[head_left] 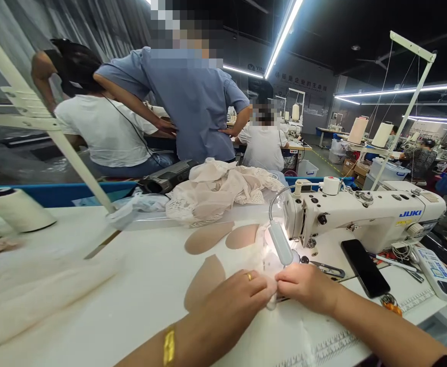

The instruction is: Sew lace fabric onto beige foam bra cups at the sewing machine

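My left hand [248, 290], with a ring on one finger, pinches the edge of a thin whitish fabric piece [268, 265]. My right hand [309, 286] is closed on the same fabric, its fingertips close beside the left ones. Both are just in front of the needle area of a white sewing machine [365, 209]. A small lit lamp [280, 243] on a bendy neck hides much of the needle and the fabric there. Left of the fabric lie beige, cup-shaped pieces [205, 278]. Thread snips [328, 269] rest on the machine bed right of my hands.
Crumpled cream lace garments [223, 191] are heaped behind the cup pieces. A black phone [365, 267] and a white control box [440, 272] lie to the right. A thread cone [19, 210] and pale sheer fabric [35, 300] are at left. A person in blue [193, 107] stands beyond the table.
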The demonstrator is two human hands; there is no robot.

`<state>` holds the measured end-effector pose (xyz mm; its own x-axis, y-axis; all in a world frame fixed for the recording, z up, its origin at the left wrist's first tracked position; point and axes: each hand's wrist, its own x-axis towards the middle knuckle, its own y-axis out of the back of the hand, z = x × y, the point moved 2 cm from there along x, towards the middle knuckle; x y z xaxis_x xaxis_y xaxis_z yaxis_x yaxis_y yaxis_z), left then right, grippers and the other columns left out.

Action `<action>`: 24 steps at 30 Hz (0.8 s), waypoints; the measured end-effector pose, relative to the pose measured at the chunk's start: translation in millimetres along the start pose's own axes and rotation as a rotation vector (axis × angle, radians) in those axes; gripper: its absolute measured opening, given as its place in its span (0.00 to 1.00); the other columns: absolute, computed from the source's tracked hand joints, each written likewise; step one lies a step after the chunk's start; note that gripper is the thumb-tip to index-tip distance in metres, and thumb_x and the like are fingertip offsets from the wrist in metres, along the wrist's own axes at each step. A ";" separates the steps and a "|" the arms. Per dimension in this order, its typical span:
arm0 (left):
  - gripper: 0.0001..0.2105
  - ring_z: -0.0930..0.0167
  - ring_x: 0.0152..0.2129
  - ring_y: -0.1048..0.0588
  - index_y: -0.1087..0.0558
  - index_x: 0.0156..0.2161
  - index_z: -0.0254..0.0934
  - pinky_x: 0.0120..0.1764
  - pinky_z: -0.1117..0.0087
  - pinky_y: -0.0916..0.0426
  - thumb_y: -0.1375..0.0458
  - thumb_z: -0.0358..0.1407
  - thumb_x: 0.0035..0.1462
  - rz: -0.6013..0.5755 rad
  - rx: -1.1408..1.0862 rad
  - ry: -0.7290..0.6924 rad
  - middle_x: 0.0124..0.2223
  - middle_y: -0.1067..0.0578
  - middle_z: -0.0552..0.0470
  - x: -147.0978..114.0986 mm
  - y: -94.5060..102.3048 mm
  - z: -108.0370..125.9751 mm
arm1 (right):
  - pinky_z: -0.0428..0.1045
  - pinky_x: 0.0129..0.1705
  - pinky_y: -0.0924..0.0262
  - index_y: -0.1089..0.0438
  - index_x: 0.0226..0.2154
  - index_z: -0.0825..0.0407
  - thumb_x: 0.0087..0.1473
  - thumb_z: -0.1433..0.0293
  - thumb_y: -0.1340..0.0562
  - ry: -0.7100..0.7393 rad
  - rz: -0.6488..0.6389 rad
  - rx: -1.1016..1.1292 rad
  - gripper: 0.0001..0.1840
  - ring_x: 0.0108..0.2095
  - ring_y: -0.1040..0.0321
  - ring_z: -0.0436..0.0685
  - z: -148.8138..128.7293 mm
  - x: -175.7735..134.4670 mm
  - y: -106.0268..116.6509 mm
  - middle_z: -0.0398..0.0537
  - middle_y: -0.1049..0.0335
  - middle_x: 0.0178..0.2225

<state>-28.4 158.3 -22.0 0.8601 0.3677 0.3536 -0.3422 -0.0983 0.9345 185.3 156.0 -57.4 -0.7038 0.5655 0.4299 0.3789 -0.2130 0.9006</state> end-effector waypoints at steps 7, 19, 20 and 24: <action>0.16 0.64 0.28 0.30 0.31 0.34 0.38 0.33 0.65 0.36 0.52 0.14 0.56 0.080 0.111 0.010 0.34 0.26 0.49 18.9 -23.8 -8.2 | 0.50 0.39 0.41 0.25 0.40 0.47 0.65 0.79 0.44 -0.059 0.071 -0.017 0.15 0.40 0.34 0.57 11.8 -18.7 13.0 0.48 0.22 0.44; 0.16 0.64 0.29 0.30 0.31 0.35 0.38 0.32 0.65 0.31 0.54 0.17 0.63 0.154 0.062 0.065 0.34 0.27 0.48 16.8 -34.6 -8.4 | 0.49 0.34 0.47 0.26 0.48 0.45 0.57 0.83 0.40 -0.186 -0.003 0.035 0.21 0.38 0.36 0.57 9.0 -16.4 17.0 0.47 0.25 0.44; 0.15 0.64 0.30 0.30 0.31 0.35 0.38 0.33 0.64 0.30 0.54 0.19 0.65 0.154 0.065 0.068 0.34 0.27 0.48 17.2 -36.8 -8.7 | 0.49 0.34 0.47 0.26 0.48 0.45 0.57 0.83 0.40 -0.191 -0.009 0.036 0.22 0.38 0.36 0.57 8.6 -16.1 17.0 0.47 0.25 0.45; 0.16 0.64 0.29 0.31 0.31 0.34 0.39 0.35 0.61 0.31 0.55 0.26 0.72 0.240 0.055 0.053 0.33 0.28 0.49 15.9 -45.6 -8.8 | 0.49 0.32 0.48 0.26 0.46 0.46 0.57 0.84 0.41 -0.197 -0.013 0.032 0.21 0.38 0.37 0.57 7.4 -15.4 17.3 0.47 0.27 0.43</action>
<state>-2.4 176.7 -59.4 0.7351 0.3756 0.5644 -0.5120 -0.2382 0.8253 207.2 149.6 -48.9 -0.5790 0.7136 0.3943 0.3912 -0.1812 0.9023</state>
